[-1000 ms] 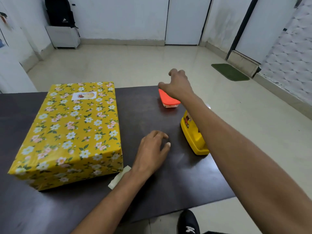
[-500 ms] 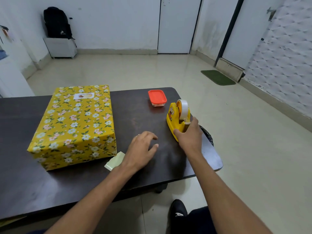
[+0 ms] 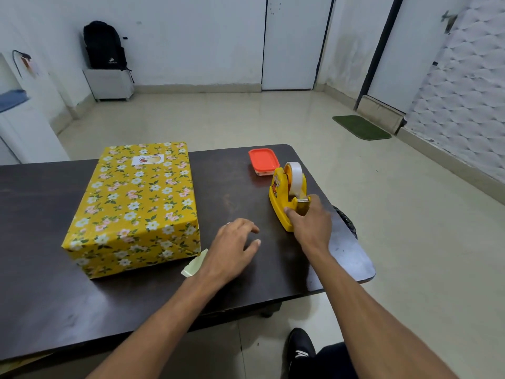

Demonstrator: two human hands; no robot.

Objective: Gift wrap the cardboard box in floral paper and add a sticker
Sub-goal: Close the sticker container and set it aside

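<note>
Box: the box (image 3: 131,206), fully covered in yellow floral paper, is lying flat on the left half of the table (image 3: 41,214), its long side running away from the person.
Sticker: a small white sticker (image 3: 147,160) is sitting on the box's top face, near the far edge.
Left hand: the left hand (image 3: 232,247) is resting palm down on the table, just right of the box's near corner and not touching it. Its fingers (image 3: 247,228) are lying loosely bent and spread, holding nothing.
Right hand: the right hand (image 3: 311,222) is gripping the near end of the dispenser (image 3: 284,198). The thumb is pressing its left side, and the other fingers are curling over the cutter end.
Dispenser: the yellow dispenser is standing upright near the table's right edge and carrying a tape roll (image 3: 296,179).
Container: a small container with a red lid (image 3: 263,160) is sitting just beyond the dispenser, at the far right corner.
Scrap: a pale green paper scrap (image 3: 194,265) is lying beside the box's near right corner, partly under the left wrist.
Room: a black backpack (image 3: 105,46) is sitting on a low cabinet (image 3: 109,83) by the far wall. A green mat (image 3: 360,127) is lying on the floor at right.
Foot: a black shoe (image 3: 300,348) is showing below the table's near edge.
</note>
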